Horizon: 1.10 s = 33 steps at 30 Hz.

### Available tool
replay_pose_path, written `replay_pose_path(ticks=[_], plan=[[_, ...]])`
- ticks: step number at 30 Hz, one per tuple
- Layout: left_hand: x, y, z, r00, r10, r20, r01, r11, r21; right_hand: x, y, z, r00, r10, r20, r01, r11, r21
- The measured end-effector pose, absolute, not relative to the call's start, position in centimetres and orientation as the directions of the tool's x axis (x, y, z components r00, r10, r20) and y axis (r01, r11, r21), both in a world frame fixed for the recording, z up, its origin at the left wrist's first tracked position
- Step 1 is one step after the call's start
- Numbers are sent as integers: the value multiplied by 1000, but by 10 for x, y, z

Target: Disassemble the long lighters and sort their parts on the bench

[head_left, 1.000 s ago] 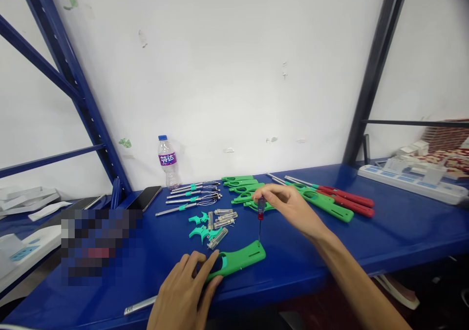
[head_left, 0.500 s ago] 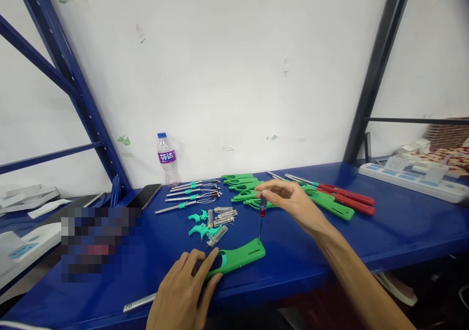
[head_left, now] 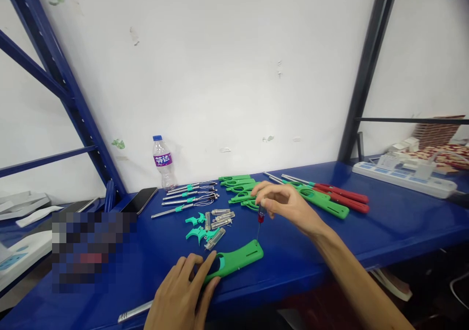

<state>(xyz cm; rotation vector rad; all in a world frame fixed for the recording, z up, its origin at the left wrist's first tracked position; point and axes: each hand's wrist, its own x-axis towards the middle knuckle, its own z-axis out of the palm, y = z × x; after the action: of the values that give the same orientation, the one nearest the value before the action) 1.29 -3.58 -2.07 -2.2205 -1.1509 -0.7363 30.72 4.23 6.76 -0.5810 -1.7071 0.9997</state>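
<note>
Near the table's front edge lies a green long-nosed lighter with a teal trigger and a silver tube pointing left. My left hand grips it around the trigger end, fingers closed over the body and covering part of it. My right hand pinches the handle of a small screwdriver with a clear and red grip. The screwdriver stands almost upright, its tip at the hole in the lighter's right end. Behind the lighter are teal triggers and clear fuel tanks.
Several metal lighter tubes with wires lie at the back. Green handle shells sit beside them, red lighters farther right. A bottle, a phone and a white power strip are also on the blue table.
The view has shifted slightly, moving everything a little left in the picture. Both hands keep their hold, and the screwdriver tip stays at the lighter's end hole.
</note>
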Motion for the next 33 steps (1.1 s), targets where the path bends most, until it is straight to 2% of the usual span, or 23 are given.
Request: replay_pose_path(ticks=[3,7,12,18,27,33], plan=[[13,-36,-18,494,540,682,840,-499,-213,306,42,67,-342,773,534,-106,533,-839],[14,-36,-19,496,540,679,840,-495,-220,305,43,68,-330,789,518,-47,534,-844],[14,-37,-21,492,555,671,844,-493,-211,308,46,66,-231,818,527,-28,536,-844],[12,-35,-22,490,558,669,842,-500,-200,309,46,66,-246,823,512,100,547,-831],[14,-37,-19,469,561,682,842,-517,-155,307,44,70,-273,829,487,100,528,-843],[12,-37,-21,485,562,670,841,-511,-179,307,43,68,-322,822,471,-1,497,-868]])
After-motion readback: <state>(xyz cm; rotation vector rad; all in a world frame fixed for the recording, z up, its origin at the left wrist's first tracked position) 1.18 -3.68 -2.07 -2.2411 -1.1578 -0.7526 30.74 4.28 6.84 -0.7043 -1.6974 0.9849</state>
